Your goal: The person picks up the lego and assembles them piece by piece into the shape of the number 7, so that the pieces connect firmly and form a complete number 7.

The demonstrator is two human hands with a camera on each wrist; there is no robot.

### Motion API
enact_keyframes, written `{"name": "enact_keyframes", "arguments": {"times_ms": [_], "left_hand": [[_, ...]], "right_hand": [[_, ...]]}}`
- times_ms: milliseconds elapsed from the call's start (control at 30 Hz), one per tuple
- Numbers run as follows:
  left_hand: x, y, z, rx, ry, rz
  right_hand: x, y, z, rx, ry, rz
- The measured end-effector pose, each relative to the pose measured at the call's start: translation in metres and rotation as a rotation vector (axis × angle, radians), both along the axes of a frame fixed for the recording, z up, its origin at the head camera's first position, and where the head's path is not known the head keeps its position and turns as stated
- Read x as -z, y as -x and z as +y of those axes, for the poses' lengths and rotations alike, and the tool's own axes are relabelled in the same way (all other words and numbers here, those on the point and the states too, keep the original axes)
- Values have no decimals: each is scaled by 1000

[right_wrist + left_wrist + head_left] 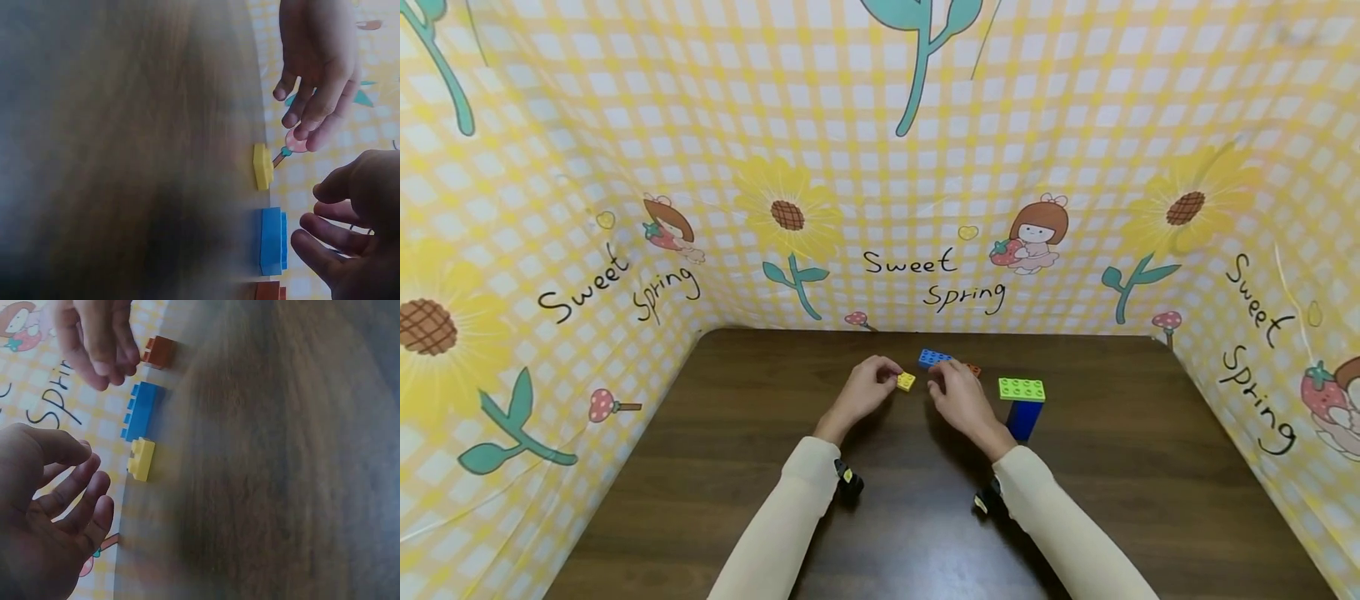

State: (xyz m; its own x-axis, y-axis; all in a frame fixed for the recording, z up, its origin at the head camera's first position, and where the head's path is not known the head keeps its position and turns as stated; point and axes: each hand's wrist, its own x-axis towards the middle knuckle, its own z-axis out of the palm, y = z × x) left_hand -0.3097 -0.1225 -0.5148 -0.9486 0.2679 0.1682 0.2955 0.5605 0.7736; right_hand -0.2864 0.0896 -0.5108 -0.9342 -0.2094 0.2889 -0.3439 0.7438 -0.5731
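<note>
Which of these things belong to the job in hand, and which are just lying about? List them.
Likely in the job:
yellow brick, near the left hand
blue brick and orange brick, near the right hand
green-topped blue stack

Likely just surroundings:
brown table
patterned cloth
black wrist devices

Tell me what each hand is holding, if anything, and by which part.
Nothing: the left hand and right hand are both empty; the yellow brick lies free of them.
</note>
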Motion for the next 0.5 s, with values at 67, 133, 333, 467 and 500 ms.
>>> {"name": "enact_keyframes", "arguments": {"times_ms": [67,133,333,467,500], "left_hand": [[0,3,1,12,29,5],[0,6,2,26,60,16],[4,13,6,80,132,22],[6,15,7,119,212,-17],[7,15,7,126,235,-24]], "right_hand": [[0,6,-2,11,-37,-6],[1,11,-5,13,-68,-23],[0,23,-12,-10,-145,-69],[1,30,-13,-31,-213,-82],[1,31,-13,-38,-230,-88]]}}
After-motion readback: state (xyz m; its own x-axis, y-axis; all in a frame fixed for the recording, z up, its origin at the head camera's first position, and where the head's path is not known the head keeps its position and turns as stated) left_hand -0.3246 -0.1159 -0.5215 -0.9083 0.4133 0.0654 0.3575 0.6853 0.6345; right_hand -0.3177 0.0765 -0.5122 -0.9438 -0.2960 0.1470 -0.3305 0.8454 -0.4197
